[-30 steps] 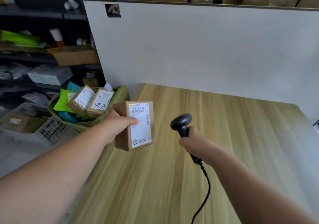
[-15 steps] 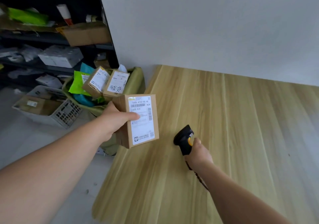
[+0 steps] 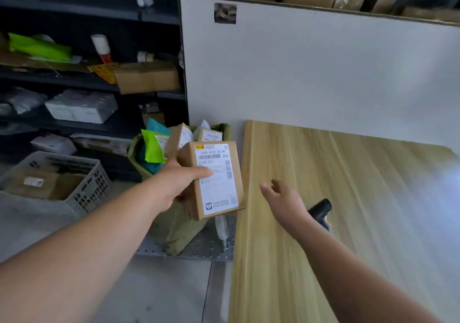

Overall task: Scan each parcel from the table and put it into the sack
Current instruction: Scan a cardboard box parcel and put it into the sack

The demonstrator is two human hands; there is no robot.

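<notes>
**A:** What did the left hand have?

**B:** The left hand [image 3: 178, 185] gripped a brown cardboard parcel with a white shipping label [image 3: 215, 180], thumb pressed across the label. It held the parcel just off the tabletop's left edge, near the olive-green fabric sack [image 3: 178, 234] already stuffed with packets. I'd judge it was ready to drop in.

**A:** And the right?

**B:** The right hand [image 3: 283, 204] hovered loose-fingered and held nothing, above the pale wooden tabletop [image 3: 361, 193] near that same edge. A black handheld scanner [image 3: 321, 209] lay behind its wrist, partly hidden, so I couldn't tell whether they touched.
</notes>
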